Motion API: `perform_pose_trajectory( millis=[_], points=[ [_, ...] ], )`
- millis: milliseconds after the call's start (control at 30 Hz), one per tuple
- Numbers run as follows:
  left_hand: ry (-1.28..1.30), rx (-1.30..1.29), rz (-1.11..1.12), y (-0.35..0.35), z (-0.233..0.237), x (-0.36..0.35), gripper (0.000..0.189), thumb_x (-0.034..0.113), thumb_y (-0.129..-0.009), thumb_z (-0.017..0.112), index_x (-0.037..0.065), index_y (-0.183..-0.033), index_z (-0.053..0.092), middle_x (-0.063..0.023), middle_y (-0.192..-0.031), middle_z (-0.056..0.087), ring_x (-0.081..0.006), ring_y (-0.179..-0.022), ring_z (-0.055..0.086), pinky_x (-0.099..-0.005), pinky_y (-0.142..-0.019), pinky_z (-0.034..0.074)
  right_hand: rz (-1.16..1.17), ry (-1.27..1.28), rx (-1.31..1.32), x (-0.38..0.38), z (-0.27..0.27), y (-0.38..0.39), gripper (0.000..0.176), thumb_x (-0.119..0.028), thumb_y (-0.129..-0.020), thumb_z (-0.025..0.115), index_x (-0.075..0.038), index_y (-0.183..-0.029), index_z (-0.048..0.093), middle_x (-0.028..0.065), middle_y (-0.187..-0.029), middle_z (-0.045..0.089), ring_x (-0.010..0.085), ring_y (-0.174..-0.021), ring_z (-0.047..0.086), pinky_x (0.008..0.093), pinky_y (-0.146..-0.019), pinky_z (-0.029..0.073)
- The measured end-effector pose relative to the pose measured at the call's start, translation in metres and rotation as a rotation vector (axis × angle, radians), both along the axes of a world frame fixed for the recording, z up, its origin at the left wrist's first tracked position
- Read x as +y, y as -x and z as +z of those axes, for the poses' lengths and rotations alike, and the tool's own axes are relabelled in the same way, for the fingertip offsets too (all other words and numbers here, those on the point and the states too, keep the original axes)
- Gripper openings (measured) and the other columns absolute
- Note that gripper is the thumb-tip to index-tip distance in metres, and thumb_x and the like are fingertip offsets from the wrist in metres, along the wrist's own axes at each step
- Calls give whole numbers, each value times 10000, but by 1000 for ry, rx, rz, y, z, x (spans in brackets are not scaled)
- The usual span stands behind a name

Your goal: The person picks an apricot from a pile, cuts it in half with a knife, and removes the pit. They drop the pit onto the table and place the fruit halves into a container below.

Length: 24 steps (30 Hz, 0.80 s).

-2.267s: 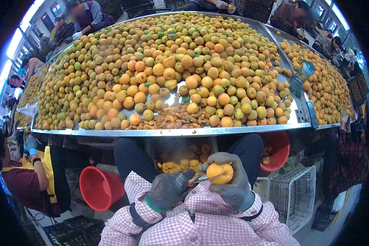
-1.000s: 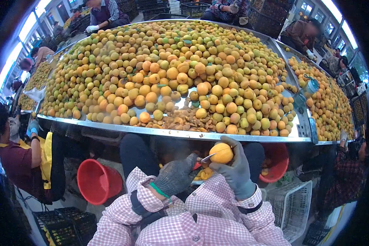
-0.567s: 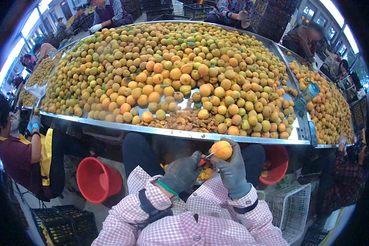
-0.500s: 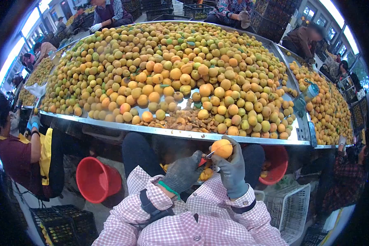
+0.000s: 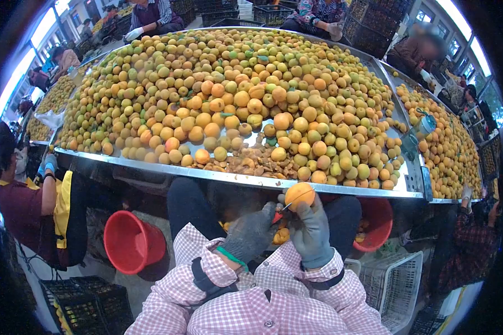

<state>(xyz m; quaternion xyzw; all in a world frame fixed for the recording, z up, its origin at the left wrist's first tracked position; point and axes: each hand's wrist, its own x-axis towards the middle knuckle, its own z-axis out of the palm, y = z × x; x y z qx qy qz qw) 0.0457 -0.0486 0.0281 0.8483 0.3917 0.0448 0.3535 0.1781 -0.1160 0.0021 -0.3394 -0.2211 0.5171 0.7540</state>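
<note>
My left hand (image 5: 248, 237), in a dark grey glove with a green cuff, is closed on a small knife (image 5: 276, 217) with a red handle. The short blade reaches the lower left side of an orange-yellow apricot (image 5: 300, 195). In a grey glove, my right hand (image 5: 311, 234) grips that apricot from below and the right. A dark cut line runs across the fruit. Under my hands, between my knees, more orange fruit (image 5: 281, 236) shows in part; its container is mostly hidden.
A metal-edged table (image 5: 246, 180) heaped with apricots (image 5: 207, 100) spans the front, with brownish pieces (image 5: 254, 162) near its edge. A red bucket (image 5: 133, 243) stands left, another red bucket (image 5: 376, 223) right, beside a pale crate (image 5: 397, 287). Co-workers sit around.
The apricot has turned in my right hand and shifted slightly up and left, so the cut line now crosses its face. My left hand with the knife has barely moved.
</note>
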Motion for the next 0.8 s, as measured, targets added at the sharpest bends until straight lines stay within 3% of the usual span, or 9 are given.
perform_pose_trajectory(
  millis=[33,100,200,333,400,533,633,733,800],
  points=[
    [-19,-19,-4,0,-3,0,427,271,-813,603,39,-1145,469,-215,-762,626,-384,-749,629,-476,-636,480,1,1,3,0,-5,3,428,-202,-931,521,-1,-1280,374,125,-1150,528,190,-1017,562,325,-882,480],
    [-43,-37,-9,1,-10,2,428,265,-813,600,38,-1148,460,-217,-756,625,-385,-745,629,-478,-632,480,-36,40,-337,0,-12,8,382,-223,-969,437,-5,-1277,379,111,-1184,517,175,-1028,549,317,-897,459],
    [-86,6,-9,2,-19,5,411,258,-819,593,60,-1150,453,-222,-734,617,-394,-730,625,-486,-618,476,23,27,-36,1,-4,11,349,-213,-987,383,-8,-1269,391,79,-1165,527,152,-1041,531,303,-901,440],
    [-67,-25,31,2,-32,5,314,252,-845,560,73,-1087,471,-206,-744,623,-394,-720,624,-493,-602,472,-51,75,-231,7,-5,12,373,-246,-956,473,-5,-1234,414,78,-1132,519,162,-1025,519,293,-896,431],
    [-67,-98,39,2,-33,5,244,248,-866,536,74,-1029,487,-194,-738,624,-394,-707,624,-500,-583,467,-111,84,18,12,-8,10,357,-257,-951,489,-7,-1200,432,82,-1142,515,147,-1001,519,292,-875,440],
    [24,-149,112,16,-31,2,293,275,-862,570,84,-1069,489,-209,-794,628,-397,-761,626,-489,-622,481,-204,84,-13,8,-11,-15,341,-317,-953,473,-32,-1140,476,89,-1095,547,149,-924,545,295,-804,468],
    [43,-259,112,24,-22,6,360,317,-845,604,87,-1097,488,-208,-840,633,-390,-782,631,-477,-645,492,96,208,404,2,-6,-36,453,-465,-955,336,-74,-1094,518,148,-992,618,191,-738,616,296,-567,496],
    [-24,-355,-19,20,-3,12,471,377,-811,644,92,-1149,481,-193,-862,640,-371,-784,640,-459,-650,503,56,428,538,4,10,-12,441,-452,-953,339,-72,-1096,511,136,-964,625,205,-708,620,268,-532,491],
    [-67,-397,-115,17,10,16,539,410,-789,665,95,-1184,475,-182,-869,644,-359,-780,646,-450,-647,509,156,339,604,-3,11,-5,421,-421,-951,360,-65,-1128,497,122,-980,619,226,-766,625,251,-524,502]
  ],
)
